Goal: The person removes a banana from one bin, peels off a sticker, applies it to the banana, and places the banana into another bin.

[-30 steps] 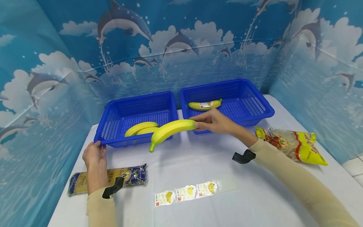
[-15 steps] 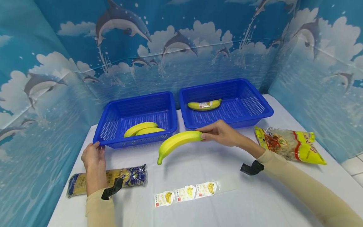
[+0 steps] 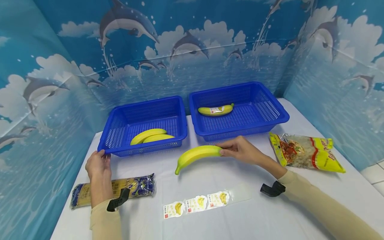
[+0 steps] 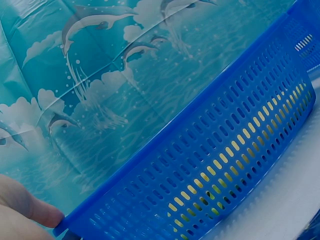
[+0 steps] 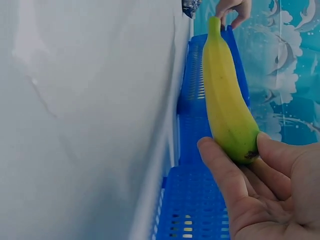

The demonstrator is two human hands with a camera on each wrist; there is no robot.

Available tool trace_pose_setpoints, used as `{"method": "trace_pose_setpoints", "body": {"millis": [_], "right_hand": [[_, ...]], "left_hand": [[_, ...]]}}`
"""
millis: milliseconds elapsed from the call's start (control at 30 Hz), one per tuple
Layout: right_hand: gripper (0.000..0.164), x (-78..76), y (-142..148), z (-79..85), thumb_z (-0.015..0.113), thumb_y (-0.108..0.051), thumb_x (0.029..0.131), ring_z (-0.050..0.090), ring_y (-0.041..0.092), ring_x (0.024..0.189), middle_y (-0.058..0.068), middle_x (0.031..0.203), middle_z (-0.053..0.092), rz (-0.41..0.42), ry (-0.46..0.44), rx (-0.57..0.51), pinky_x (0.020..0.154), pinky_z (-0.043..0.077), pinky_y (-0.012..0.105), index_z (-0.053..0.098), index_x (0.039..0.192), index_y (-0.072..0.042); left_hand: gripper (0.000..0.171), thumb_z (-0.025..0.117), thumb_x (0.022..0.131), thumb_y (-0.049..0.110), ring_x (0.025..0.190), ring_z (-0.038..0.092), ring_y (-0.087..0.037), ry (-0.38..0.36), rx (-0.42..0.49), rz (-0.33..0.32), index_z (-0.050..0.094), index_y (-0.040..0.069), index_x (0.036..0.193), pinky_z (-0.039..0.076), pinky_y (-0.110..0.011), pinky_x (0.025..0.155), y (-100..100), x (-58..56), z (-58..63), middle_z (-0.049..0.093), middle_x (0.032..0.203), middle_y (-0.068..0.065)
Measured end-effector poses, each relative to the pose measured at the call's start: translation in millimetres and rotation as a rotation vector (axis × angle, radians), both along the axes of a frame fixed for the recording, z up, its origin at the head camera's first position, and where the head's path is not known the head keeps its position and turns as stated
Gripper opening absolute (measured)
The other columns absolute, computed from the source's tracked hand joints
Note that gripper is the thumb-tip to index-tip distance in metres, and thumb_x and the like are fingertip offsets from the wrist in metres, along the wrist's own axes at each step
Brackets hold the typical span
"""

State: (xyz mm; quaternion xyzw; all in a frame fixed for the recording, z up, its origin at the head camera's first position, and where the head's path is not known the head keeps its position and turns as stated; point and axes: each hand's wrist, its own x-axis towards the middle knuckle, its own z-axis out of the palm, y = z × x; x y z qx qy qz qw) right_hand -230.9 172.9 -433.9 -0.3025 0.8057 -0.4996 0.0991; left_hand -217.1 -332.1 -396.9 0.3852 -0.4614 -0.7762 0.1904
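My right hand [image 3: 241,150] pinches a yellow banana [image 3: 198,154] by its greenish blunt end and holds it above the white table, in front of the baskets. In the right wrist view the banana [image 5: 222,95] stretches away from the thumb and fingers, stem end farthest. At the near left corner of the left blue basket [image 3: 117,151], my left hand [image 3: 99,166] grips the rim; its thumb shows at the rim in the left wrist view. Two bananas [image 3: 148,135] lie in that basket. One banana with a label [image 3: 216,110] rests in the right blue basket [image 3: 243,128].
A strip of three banana stickers [image 3: 196,204] lies on the table [image 3: 210,226] near the front. To the left, partly behind the left forearm, is a pack of noodles [image 3: 132,186]. A yellow-and-clear food bag [image 3: 306,151] lies at the right. Dolphin-print curtains [image 3: 192,66] surround the table.
My right hand has carried the banana toward me and to the right, away from the left basket. The left hand stays at the basket corner.
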Motion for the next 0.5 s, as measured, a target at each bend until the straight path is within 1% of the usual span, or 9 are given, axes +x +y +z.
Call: {"method": "trace_pose_setpoints", "body": {"millis": [67,167,267,400,500], "right_hand": [[0.032,2.6,1,-3.2,0.073,-0.001,0.102,0.076,0.012,0.094,0.02,0.117,0.079,-0.022,0.005,0.006,0.082,0.066,0.032,0.071,0.131,0.009],[0.031,5.6,2,-7.9,0.074,0.0,0.1,0.073,0.009,0.091,0.021,0.118,0.078,-0.033,0.03,0.015,0.081,0.064,0.024,0.072,0.129,0.011],[0.03,8.7,2,-11.7,0.075,0.002,0.099,0.074,0.007,0.094,0.023,0.119,0.077,-0.04,0.045,0.012,0.081,0.063,0.023,0.072,0.127,0.012],[0.029,12.1,4,-15.9,0.077,0.002,0.097,0.077,0.017,0.103,0.023,0.118,0.077,-0.051,0.044,0.014,0.084,0.063,0.024,0.074,0.124,0.011],[0.028,13.7,6,-18.7,0.08,-0.001,0.096,0.079,0.027,0.103,0.022,0.116,0.078,-0.044,0.028,0.007,0.082,0.064,0.026,0.075,0.122,0.011]], "left_hand": [[0.062,0.046,0.114,0.01,0.15,0.045,-0.012,0.0,0.003,-0.001,0.025,0.015,0.172,0.042,-0.024,0.119,-1,-0.1,-0.3,0.032,0.175,-0.002],[0.062,0.047,0.114,0.01,0.15,0.046,-0.012,0.0,0.005,0.0,0.026,0.015,0.172,0.042,-0.024,0.12,-1,-0.4,-0.3,0.033,0.174,-0.002],[0.062,0.048,0.114,0.01,0.15,0.046,-0.013,-0.004,0.009,0.004,0.027,0.015,0.172,0.042,-0.025,0.119,-1,-1.0,-0.5,0.034,0.174,-0.002],[0.062,0.048,0.113,0.009,0.149,0.046,-0.013,-0.01,0.012,0.009,0.028,0.015,0.172,0.042,-0.025,0.119,-2,-1.7,-0.9,0.034,0.174,-0.002],[0.062,0.048,0.114,0.009,0.149,0.046,-0.013,-0.011,0.015,0.01,0.027,0.016,0.172,0.042,-0.025,0.119,-3,-2.0,-0.6,0.033,0.174,-0.002]]}}
